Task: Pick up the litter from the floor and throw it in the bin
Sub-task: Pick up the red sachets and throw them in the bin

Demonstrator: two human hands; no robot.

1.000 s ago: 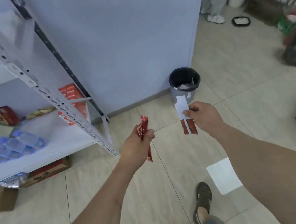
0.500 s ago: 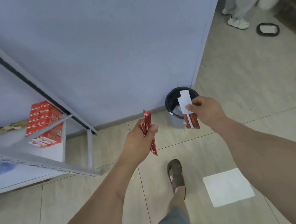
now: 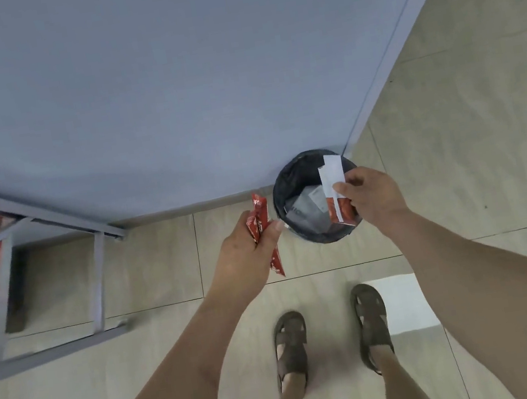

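While I stand at the wall's corner, my two hands each hold one piece of litter at the single round bin [image 3: 280, 193], lined with a dark crinkled bag. My left hand [image 3: 247, 257] curls around a long, thin red packet [image 3: 261, 213], its long axis running up and down, just left of the rim. My right hand [image 3: 372, 199] pinches a flat red-and-white wrapper [image 3: 331, 181], upright over the opening. Grey papers lie inside. Two brown sandals [image 3: 290, 336] stand on beige tiles.
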